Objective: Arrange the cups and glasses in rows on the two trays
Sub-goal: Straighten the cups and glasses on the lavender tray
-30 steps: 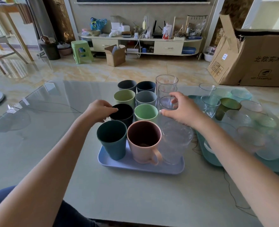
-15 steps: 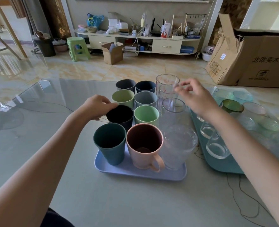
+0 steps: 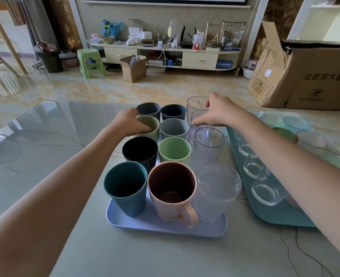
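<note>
Hands at the far end of a lavender tray [image 3: 165, 226] on a glass-topped desk [image 3: 45, 146]. Left hand [image 3: 130, 121] curled over the rim of an olive-green cup [image 3: 151, 126], fingers gripping it. Right hand [image 3: 219, 112] with fingers bent at the rim of a clear tumbler [image 3: 197, 105] in the tray's right-hand row; whether pinching or only touching, cannot tell. Nearer: black cup [image 3: 140, 152], teal cup [image 3: 126, 188], pink mug [image 3: 173, 190]. Teal tray [image 3: 281, 218] of glasses just beside, to the right. Best done by nudging each piece gently, square to its neighbours, keeping glass off glass. Compared with a second ago: left hand gone from the black cup to the olive one, right hand reaching farther back.
</note>
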The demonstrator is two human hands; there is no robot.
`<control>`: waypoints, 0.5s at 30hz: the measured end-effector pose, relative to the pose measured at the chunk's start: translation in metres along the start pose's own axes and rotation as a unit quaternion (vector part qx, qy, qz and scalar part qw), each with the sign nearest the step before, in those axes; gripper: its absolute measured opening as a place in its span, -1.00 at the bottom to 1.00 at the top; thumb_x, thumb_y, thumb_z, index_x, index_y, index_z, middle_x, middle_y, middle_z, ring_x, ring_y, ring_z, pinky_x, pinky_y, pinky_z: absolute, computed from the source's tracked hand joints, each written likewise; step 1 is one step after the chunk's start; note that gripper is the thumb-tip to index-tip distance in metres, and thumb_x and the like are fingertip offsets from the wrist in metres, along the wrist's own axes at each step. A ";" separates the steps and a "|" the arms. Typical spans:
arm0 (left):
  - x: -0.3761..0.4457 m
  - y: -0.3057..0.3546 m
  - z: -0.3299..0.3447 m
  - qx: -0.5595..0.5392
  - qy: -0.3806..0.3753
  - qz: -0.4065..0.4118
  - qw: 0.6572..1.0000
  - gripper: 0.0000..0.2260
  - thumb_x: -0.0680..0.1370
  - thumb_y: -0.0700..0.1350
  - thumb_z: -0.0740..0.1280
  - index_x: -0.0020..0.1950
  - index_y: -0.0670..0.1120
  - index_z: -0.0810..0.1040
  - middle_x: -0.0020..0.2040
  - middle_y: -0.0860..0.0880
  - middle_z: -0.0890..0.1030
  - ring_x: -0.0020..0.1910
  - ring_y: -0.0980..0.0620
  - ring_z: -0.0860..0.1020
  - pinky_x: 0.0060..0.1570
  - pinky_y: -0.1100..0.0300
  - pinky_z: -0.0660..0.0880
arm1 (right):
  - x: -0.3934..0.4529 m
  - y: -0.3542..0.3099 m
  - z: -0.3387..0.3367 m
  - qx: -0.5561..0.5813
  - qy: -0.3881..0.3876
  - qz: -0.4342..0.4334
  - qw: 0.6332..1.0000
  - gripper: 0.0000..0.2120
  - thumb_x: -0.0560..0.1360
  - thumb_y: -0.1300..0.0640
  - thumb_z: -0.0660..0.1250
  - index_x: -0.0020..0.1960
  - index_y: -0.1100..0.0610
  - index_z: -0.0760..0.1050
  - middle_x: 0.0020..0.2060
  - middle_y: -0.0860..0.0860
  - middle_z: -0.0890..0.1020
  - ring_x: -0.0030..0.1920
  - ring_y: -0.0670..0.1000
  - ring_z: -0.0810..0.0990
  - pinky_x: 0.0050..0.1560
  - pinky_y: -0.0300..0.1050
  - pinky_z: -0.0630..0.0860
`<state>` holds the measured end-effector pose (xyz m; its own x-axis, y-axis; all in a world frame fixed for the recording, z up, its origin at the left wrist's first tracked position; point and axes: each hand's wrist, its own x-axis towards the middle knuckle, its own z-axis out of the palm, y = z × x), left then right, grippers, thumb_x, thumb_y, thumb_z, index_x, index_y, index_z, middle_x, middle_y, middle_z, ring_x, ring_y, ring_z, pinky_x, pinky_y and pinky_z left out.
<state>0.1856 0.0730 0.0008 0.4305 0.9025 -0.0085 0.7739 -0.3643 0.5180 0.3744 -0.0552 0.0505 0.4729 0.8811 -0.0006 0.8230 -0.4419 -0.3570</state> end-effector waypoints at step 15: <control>0.016 -0.008 -0.004 0.064 0.098 0.040 0.992 -0.73 0.46 -0.16 0.23 0.13 -0.09 0.57 0.09 -0.12 0.59 -0.03 -0.15 0.57 -0.09 0.04 0.55 | 0.018 -0.044 -0.008 -0.145 0.102 -0.229 0.957 -0.81 0.55 0.02 0.24 0.06 0.03 0.57 0.05 0.03 0.60 0.16 0.09 0.45 0.17 0.02 0.29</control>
<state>0.1844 0.0916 -0.0007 0.4042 0.8924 0.2007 0.7990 -0.4513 0.3973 0.3495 -0.0209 0.0739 0.0683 0.9554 0.2872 0.9975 -0.0706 -0.0022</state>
